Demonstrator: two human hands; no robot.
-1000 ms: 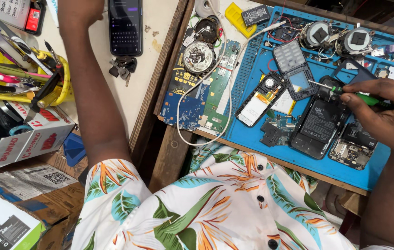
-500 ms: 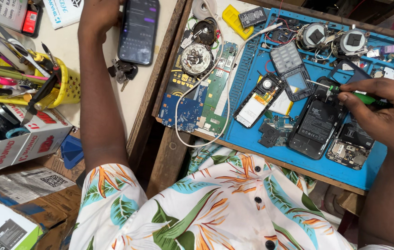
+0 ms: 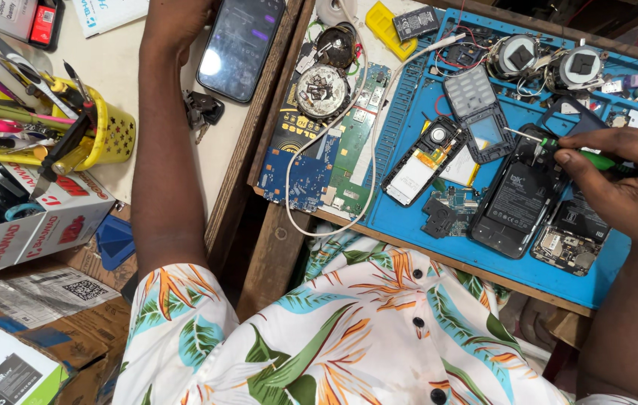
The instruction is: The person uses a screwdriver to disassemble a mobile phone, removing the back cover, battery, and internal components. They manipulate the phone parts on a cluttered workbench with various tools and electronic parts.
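Note:
My left hand (image 3: 178, 21) lies at the top edge of the view on the pale table, its fingers against the left side of a dark smartphone (image 3: 240, 46) with a lit screen. My right hand (image 3: 627, 180) is closed on a green-handled screwdriver (image 3: 559, 144). Its thin metal tip points left, over the upper end of an opened black phone with its battery showing (image 3: 518, 199). That phone lies on a blue work mat (image 3: 409, 217). Beside it lie a keypad front (image 3: 476, 112) and a small opened phone body (image 3: 418, 159).
Green and blue circuit boards (image 3: 311, 161) with a round speaker (image 3: 320, 90) and a white wire sit left of the mat. A yellow cup full of tools (image 3: 101, 127), keys (image 3: 203, 112) and cardboard boxes (image 3: 41, 225) stand at the left. More phone parts crowd the mat's far side.
The smartphone has turned and slid a little to the right under my left hand. My right hand with the screwdriver stays over the opened black phone.

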